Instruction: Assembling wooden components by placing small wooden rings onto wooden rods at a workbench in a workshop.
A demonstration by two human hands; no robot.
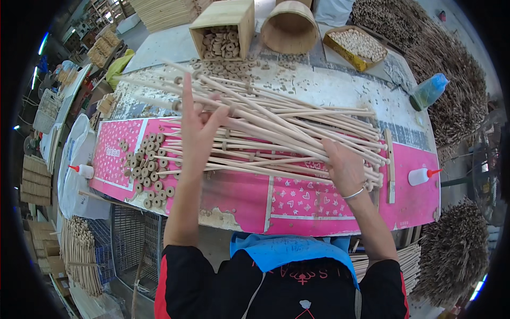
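A large fan of long pale wooden sticks [276, 125] lies across the table, spreading from left to right. My left hand [195, 133] rests on the sticks near their left ends, fingers spread and pointing away from me. My right hand [344, 166] presses flat on the sticks toward their right ends, a thin bracelet on its wrist. Several small round wooden rings [151, 167] sit threaded or loose at the stick ends on the pink sheet [297, 204], just left of my left hand.
A wooden box of rings [224, 24], a round wooden tub [289, 26] and a tray of pale beads [358, 47] stand at the back. Glue bottles lie at the right [422, 175], the left [82, 170] and the far right [429, 91]. Stick bundles surround the table.
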